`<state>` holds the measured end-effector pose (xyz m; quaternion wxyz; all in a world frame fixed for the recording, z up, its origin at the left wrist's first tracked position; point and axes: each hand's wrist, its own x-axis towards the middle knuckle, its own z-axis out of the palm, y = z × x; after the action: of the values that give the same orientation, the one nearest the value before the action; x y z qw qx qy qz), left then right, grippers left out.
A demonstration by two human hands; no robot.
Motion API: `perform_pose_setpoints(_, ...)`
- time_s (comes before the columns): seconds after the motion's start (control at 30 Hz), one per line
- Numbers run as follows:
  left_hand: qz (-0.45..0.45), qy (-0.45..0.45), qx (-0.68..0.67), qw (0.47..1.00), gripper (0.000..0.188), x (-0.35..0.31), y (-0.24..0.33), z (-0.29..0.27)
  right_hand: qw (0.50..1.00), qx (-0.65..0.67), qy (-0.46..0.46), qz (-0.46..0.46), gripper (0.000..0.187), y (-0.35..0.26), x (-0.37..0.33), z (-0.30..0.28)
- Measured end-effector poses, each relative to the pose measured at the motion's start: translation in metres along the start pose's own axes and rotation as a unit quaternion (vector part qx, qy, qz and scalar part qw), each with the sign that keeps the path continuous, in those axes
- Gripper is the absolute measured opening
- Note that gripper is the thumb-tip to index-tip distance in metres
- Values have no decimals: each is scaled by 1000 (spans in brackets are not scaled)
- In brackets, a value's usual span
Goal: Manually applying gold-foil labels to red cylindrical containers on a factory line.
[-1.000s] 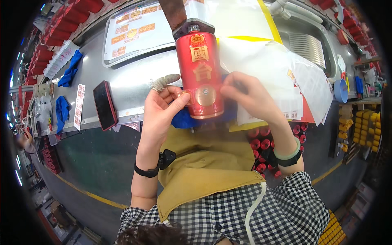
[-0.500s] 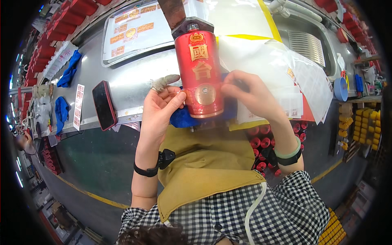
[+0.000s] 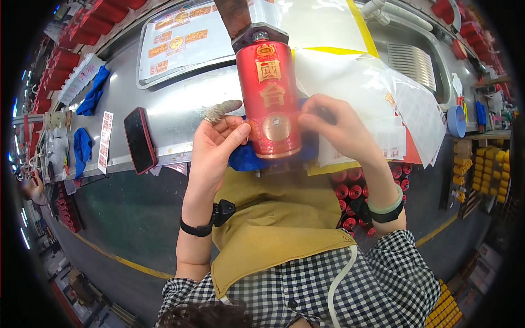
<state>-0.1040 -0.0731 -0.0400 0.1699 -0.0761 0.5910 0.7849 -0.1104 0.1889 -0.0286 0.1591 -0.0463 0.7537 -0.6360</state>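
Note:
A red bottle (image 3: 268,82) with gold lettering and a round gold emblem lies in front of me, its capless neck toward a brown metal bracket (image 3: 251,33). My left hand (image 3: 221,136) is at its lower left side, thumb and fingers pinched together at the emblem's height. One of its fingers wears a grey knitted finger cover (image 3: 221,109) and sticks out. At the opposite side, my right hand (image 3: 333,123) has its fingers bent and pinched against the bottle's edge. What either pinch holds is too small to make out. A blue cloth (image 3: 244,158) lies under the bottle.
A tray (image 3: 143,71) with a sheet of gold-and-red decals stands behind left. A phone (image 3: 140,139), a decal strip (image 3: 105,142) and blue cloths (image 3: 82,152) lie leftward. White sheets (image 3: 350,82) cover the right, beside a sink (image 3: 411,60). Red bottles (image 3: 355,191) stand below the table.
The bottle and both hands sit very slightly further right in the picture. Their grip and posture look the same.

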Motion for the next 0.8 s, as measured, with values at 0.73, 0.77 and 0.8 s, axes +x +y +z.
perform_pose_setpoints(0.73,135,19,184,973,47,0,13,25,872,-338,89,-342,24,-69,10,3)
perform_pose_setpoints(0.77,116,-20,134,984,50,1,16,28,910,-270,45,-312,23,-65,5,6)
perform_pose_setpoints(0.8,97,-60,82,990,53,2,17,30,911,-269,45,-310,23,-60,4,6)
